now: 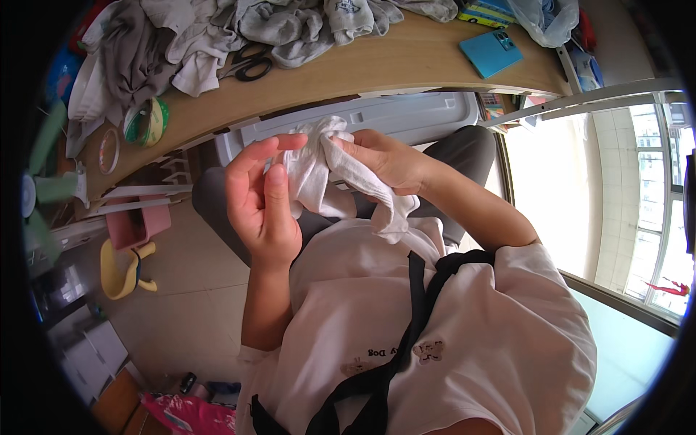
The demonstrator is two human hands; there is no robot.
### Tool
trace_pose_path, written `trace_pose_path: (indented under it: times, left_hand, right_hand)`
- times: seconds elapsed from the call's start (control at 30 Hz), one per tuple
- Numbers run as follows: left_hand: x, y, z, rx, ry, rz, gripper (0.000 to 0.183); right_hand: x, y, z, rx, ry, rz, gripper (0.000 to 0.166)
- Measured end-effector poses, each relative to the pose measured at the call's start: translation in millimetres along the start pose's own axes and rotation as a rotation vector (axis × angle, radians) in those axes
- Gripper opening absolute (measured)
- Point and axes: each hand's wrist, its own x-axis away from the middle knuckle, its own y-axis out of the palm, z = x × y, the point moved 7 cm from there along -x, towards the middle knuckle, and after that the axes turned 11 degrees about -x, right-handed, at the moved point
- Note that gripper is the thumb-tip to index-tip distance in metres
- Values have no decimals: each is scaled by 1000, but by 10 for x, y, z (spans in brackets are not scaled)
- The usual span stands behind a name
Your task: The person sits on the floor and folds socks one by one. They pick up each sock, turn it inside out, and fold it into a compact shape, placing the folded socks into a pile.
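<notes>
Bunched white ribbed fabric, apparently socks (310,185), hangs above my lap. My right hand (386,157) pinches it between thumb and fingers near the top, and a loose end droops below the palm. At its other side is my left hand (261,196), thumb and fingers apart and curved. The left index fingertip overlaps the fabric's edge; whether it touches is unclear.
On the wooden desk (380,65) lie heaped grey and white socks (283,27), black-handled scissors (247,64), tape rolls (147,122) and a blue phone (491,53). A grey plastic lid (402,111) sits below the desk edge. A green-bladed fan (46,185) stands left.
</notes>
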Motion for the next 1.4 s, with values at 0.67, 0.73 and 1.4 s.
trace_pose_path:
  times: [0.67,0.73,1.4]
  left_hand:
    - [355,-316,-569,-201,-415,13,33]
    - [366,-230,-548,-200,-435,-16,26]
    - [495,-450,-617,-271,-384,326,35]
  right_hand:
    - [185,-166,-680,-163,-537,129,18]
    - [199,-198,-711,-114,-587,148,20]
    - [315,-559,-937,55,-716,408,27]
